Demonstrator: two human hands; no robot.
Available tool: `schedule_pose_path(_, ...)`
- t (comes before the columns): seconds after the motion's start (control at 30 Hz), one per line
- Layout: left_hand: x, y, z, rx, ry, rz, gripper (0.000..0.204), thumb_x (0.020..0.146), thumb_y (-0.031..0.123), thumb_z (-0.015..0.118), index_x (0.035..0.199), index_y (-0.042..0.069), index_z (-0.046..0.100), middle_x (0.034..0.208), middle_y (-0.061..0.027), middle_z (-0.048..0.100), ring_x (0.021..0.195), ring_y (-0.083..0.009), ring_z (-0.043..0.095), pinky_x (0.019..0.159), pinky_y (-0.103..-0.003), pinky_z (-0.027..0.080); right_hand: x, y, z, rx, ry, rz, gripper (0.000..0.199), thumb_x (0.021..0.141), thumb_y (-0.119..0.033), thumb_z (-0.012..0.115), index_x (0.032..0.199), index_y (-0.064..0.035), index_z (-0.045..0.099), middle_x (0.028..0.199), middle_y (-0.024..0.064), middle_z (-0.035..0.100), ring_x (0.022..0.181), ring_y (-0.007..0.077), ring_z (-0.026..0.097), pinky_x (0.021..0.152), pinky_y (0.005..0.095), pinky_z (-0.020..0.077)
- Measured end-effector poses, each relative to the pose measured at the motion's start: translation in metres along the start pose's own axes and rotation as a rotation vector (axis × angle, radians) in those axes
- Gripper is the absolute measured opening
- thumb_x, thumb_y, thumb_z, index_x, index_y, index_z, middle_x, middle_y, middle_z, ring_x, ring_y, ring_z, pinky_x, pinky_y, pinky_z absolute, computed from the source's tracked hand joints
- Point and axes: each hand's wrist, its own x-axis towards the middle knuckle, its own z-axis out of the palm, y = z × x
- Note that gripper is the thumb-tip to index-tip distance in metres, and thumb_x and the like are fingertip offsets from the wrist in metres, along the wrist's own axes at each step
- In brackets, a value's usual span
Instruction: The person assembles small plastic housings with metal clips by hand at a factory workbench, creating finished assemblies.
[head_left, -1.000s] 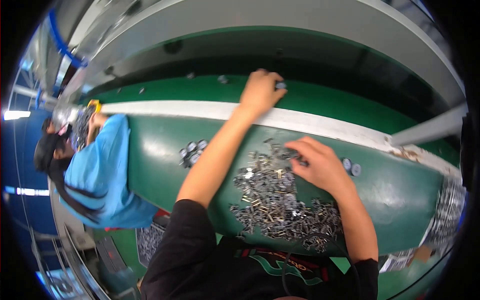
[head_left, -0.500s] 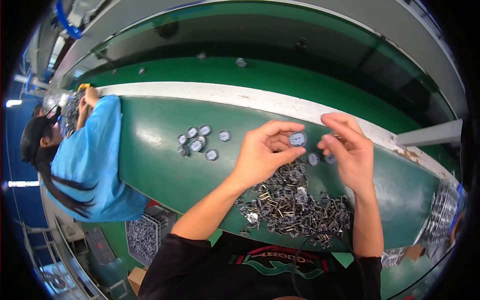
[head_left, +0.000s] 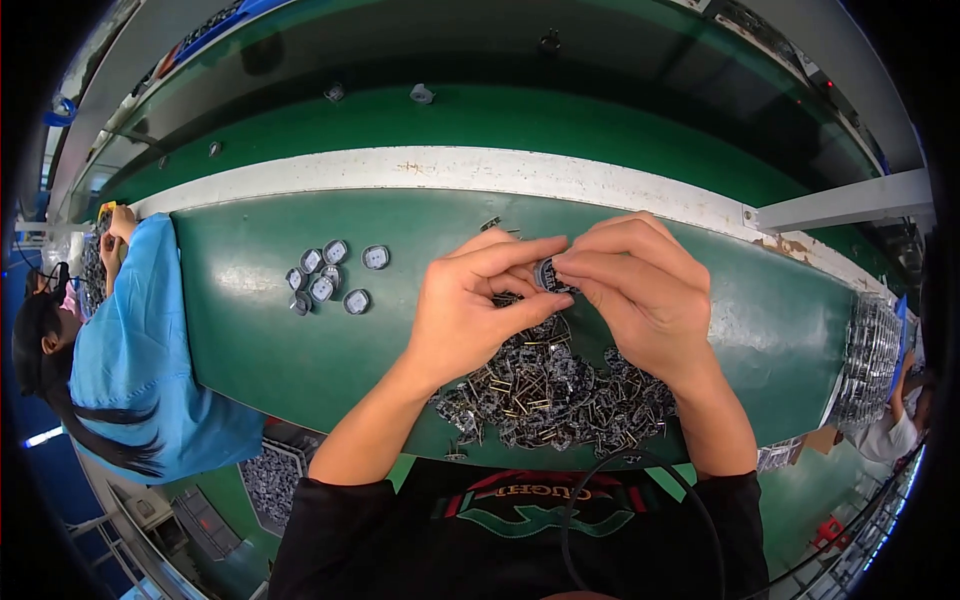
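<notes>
Between thumb and fingers, my left hand (head_left: 462, 305) pinches a small round grey plastic housing (head_left: 545, 275), standing on edge above the bench. My right hand (head_left: 645, 285) meets it from the right, its fingertips closed at the housing's face. Whatever lies between those right fingertips is hidden. Below both hands spreads a heap of small dark parts with metal pins (head_left: 540, 395). To the left lie several rounded grey housings (head_left: 322, 288) with pale faces, some touching and some apart. A few pinned parts (head_left: 490, 223) rest beyond my left hand, partly covered.
Past the green bench (head_left: 240, 330) runs a white rail (head_left: 400, 170), then a green conveyor belt (head_left: 480, 125) carrying scattered parts. A co-worker in a blue top (head_left: 140, 340) sits at the left. Clear-bagged parts (head_left: 865, 345) fill the right end; a crate of grey parts (head_left: 272, 485) stands below left.
My right hand has moved left, bringing its fingertips against the housing in my left hand. The housing has turned from face-up to edge-on. The whole view has shifted somewhat.
</notes>
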Motion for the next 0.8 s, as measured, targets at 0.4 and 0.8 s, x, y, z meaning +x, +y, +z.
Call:
schedule_pose_path(0.4,0.002,-0.002,-0.001,-0.137,0.008,-0.048,0.043,0.081,-0.012,0.072,0.122,-0.002,0.067,0.102,-0.0055,0.059,0.088,-0.0103,0.066,0.077,-0.021,0.056,-0.011,-0.002,0.017,-0.092,0.038,0.151,0.026,0.069,0.009,0.073,0.091,-0.0027,0.074,0.087,0.0071,0.064,0.076,0.0211,0.063,0.061,0.0291,0.0493)
schedule_pose_path(0.8,0.014,-0.003,0.0,-0.163,-0.017,-0.158,0.046,0.081,-0.016,0.069,0.126,-0.003,0.064,0.1,-0.0043,0.057,0.093,-0.014,0.068,0.086,-0.023,0.057,-0.005,0.01,0.003,-0.077,0.03,0.12,0.014,0.076,0.001,0.075,0.088,-0.0035,0.07,0.082,0.0044,0.062,0.071,0.0193,0.063,0.056,0.0299,0.0505)
